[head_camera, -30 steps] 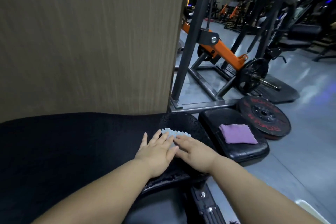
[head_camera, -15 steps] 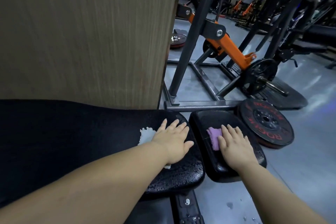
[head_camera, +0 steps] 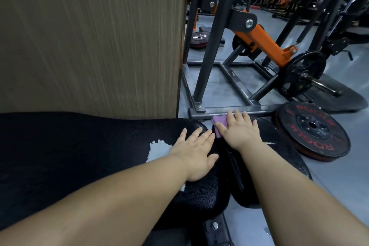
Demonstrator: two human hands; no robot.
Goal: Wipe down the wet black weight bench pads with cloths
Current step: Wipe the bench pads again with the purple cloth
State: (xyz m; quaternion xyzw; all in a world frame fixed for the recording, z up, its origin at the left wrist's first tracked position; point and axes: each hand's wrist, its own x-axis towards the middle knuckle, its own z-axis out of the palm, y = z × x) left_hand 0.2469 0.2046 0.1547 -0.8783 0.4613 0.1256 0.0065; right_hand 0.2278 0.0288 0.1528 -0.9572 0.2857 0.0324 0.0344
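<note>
A: Where do we have the two cloths?

B: Our left hand lies flat, fingers straight and spread, on the white cloth. That is low in the centre of the frame, near the end of the long pad. Most of that cloth is hidden under the hand, and only a ragged edge shows on its frame-left side. Our right hand is flat too, fingers straight. It presses the purple cloth onto the far corner of the small pad, just frame-right of the gap between the pads. Neither hand grasps anything; both press with open palms.

A: So how do we wipe well from here?

B: We judge this to be two-handed wiping, one cloth per pad. The purple cloth sits right at the pad's far edge, close below the steel frame bar. We should draw it back toward the bottom of the frame rather than push it off the edge. Our passes should overlap, with even palm weight.

A: And the long pad?

B: Its rounded end below our left wrist looks beaded, likely with water. The dark stretch toward the left edge of the frame is too dim for us to tell wet from dry. We should sweep the white cloth lengthwise that way, and spread it first if it is bunched, which we cannot tell.

A: Anything to mind?

B: The weight plate lies on the floor just beside the small pad, at frame right. We should not let our knuckles run off that side.
</note>
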